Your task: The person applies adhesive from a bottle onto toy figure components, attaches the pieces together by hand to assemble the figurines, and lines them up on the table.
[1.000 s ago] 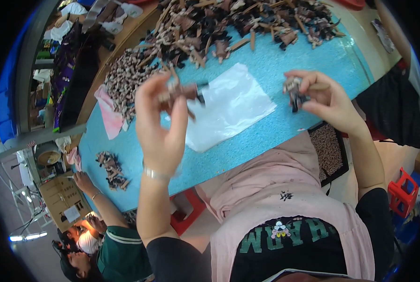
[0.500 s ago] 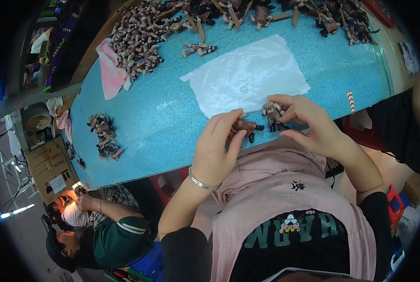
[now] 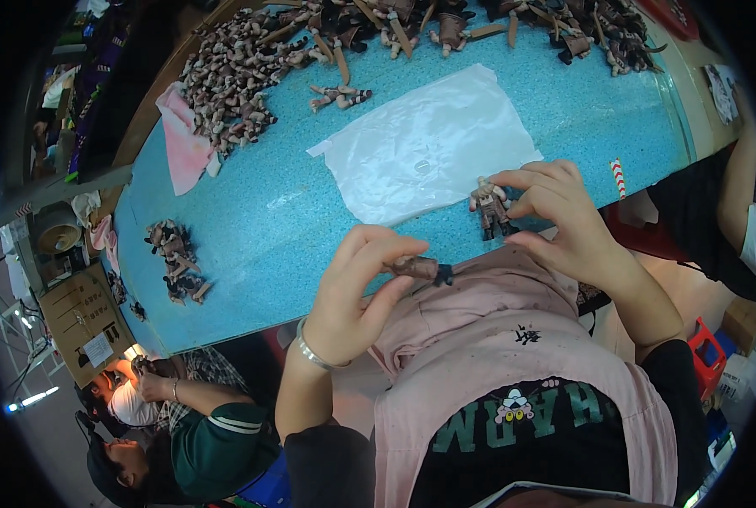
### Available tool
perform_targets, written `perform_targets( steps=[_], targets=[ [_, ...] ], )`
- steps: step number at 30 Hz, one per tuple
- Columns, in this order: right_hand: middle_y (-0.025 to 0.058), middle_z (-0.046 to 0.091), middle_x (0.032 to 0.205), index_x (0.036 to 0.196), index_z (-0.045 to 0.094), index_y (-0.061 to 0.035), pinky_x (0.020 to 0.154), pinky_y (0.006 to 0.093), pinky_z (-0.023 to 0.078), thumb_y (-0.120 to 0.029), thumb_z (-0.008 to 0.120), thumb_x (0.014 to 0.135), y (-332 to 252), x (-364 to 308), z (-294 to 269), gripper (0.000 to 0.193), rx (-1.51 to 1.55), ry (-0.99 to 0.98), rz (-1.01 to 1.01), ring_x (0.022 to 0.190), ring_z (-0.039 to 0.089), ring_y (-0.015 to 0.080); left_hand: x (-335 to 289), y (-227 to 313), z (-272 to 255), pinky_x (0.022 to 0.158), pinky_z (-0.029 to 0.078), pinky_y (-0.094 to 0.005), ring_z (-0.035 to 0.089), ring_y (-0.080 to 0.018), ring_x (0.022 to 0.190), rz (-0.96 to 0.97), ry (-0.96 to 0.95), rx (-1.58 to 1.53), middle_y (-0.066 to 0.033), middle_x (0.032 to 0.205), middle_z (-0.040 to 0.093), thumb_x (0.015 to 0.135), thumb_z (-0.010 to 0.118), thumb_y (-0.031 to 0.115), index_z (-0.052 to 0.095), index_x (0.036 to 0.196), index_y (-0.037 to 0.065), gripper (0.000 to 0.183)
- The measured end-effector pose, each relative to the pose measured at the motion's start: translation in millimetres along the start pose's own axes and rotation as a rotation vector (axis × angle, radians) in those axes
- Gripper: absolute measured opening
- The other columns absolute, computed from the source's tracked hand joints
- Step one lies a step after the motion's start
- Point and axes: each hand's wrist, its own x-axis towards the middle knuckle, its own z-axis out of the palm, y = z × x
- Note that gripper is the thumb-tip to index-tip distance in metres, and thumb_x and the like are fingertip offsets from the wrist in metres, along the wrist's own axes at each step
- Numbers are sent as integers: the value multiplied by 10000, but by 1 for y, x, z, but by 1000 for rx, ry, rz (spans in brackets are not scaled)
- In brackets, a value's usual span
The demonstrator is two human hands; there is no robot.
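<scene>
My left hand (image 3: 352, 292) pinches a small brown figure (image 3: 418, 268) with dark feet between thumb and fingers, just above the front edge of the blue table (image 3: 251, 254). The fingers cover its other end. In my right hand (image 3: 568, 220), thumb and fingertips grip an upright toy figurine (image 3: 488, 203) with a pale head, brown clothes and dark boots. It is beside the near corner of a white plastic sheet (image 3: 420, 135), to the right of the other figure. Beyond the sheet, a single figurine (image 3: 340, 96) lies on its side.
A heap of small figurine parts (image 3: 225, 80) covers the far left, beside a pink cloth (image 3: 183, 148). Larger brown figures (image 3: 450, 32) line the far edge. Several more pieces (image 3: 173, 254) lie at left. A co-worker (image 3: 225, 444) sits at lower left near a cardboard box (image 3: 86, 317).
My left hand has moved left and toward me with the brown figure, away from the right hand. The right hand still holds its figurine, which shows more fully now.
</scene>
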Motion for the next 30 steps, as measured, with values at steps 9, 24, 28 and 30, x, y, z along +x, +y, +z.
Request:
perform_targets(
  steps=[9, 24, 28, 30],
  targets=[
    [102, 638, 1075, 888, 589, -45, 849, 390, 411, -44, 773, 649, 14, -6, 6, 302, 62, 67, -41, 973, 588, 282, 11, -38, 14, 749, 485, -340, 609, -256, 873, 456, 110, 558, -68, 931, 630, 671, 649, 13, 599, 878, 56, 217],
    [113, 594, 1107, 938, 594, -74, 870, 414, 418, -162, 775, 709, 3, 13, 31, 305, 149, 46, -146, 1017, 559, 303, 7, -40, 12, 728, 497, -385, 621, -295, 855, 488, 157, 647, -124, 983, 640, 667, 630, -9, 634, 893, 33, 229],
    [144, 564, 1101, 980, 579, -62, 896, 438, 427, -141, 730, 757, 30, 10, -3, 282, 42, 264, -110, 1061, 534, 329, 9, -27, -2, 734, 488, -385, 614, -307, 857, 444, 195, 627, -128, 1006, 634, 638, 610, -56, 636, 909, 49, 291],
    [146, 547, 1109, 1006, 575, -53, 906, 434, 436, -132, 736, 756, 60, 16, -30, 308, -121, 470, 42, 1079, 525, 344, 31, -13, -5, 763, 491, -392, 607, -328, 899, 415, 191, 612, -150, 1032, 624, 657, 596, -71, 633, 949, 37, 314]
  ],
)
